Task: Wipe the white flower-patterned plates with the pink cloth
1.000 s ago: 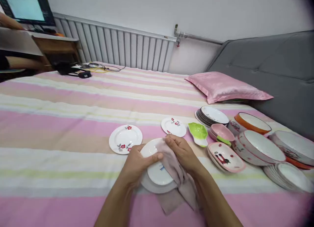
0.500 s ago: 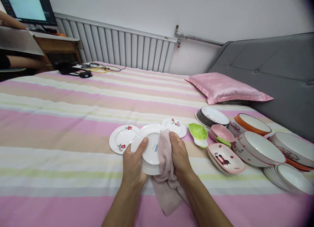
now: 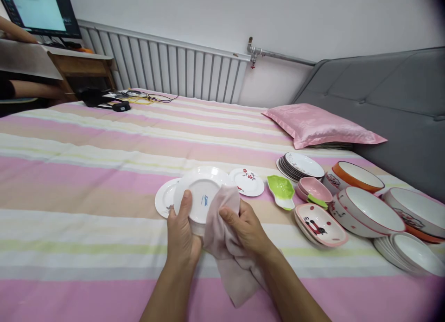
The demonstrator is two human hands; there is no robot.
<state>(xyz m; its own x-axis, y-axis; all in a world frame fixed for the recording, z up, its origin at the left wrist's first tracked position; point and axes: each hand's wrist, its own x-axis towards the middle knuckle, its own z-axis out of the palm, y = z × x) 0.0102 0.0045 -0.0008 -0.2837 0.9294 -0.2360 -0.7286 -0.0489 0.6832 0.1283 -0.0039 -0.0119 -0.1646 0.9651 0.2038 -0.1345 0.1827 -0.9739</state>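
A white plate (image 3: 194, 192) is held up with its underside and blue maker's mark facing me. My left hand (image 3: 184, 229) grips its left edge, thumb across the underside and the other fingers hidden behind. My right hand (image 3: 245, 224) is closed on a pale pink cloth (image 3: 222, 229), which covers the plate's lower right part and hangs down below. Behind the held plate, on the striped bedspread, lie a flower-patterned plate (image 3: 163, 199) at left, partly covered from view, and another flower-patterned plate (image 3: 252, 185) at right.
To the right stand a green leaf-shaped dish (image 3: 281, 189), pink bowls (image 3: 316, 189), a cat-pattern dish (image 3: 321, 224), stacked plates (image 3: 304, 164), large bowls (image 3: 368, 210) and small white bowls (image 3: 413, 252). Beyond are a pink pillow (image 3: 320, 125) and cables (image 3: 149, 98). A person's arm (image 3: 15, 30) shows far left.
The held plate has shifted left and tilted, now covering more of the left flowered plate. My right hand has moved the cloth further left and down over the plate's underside.
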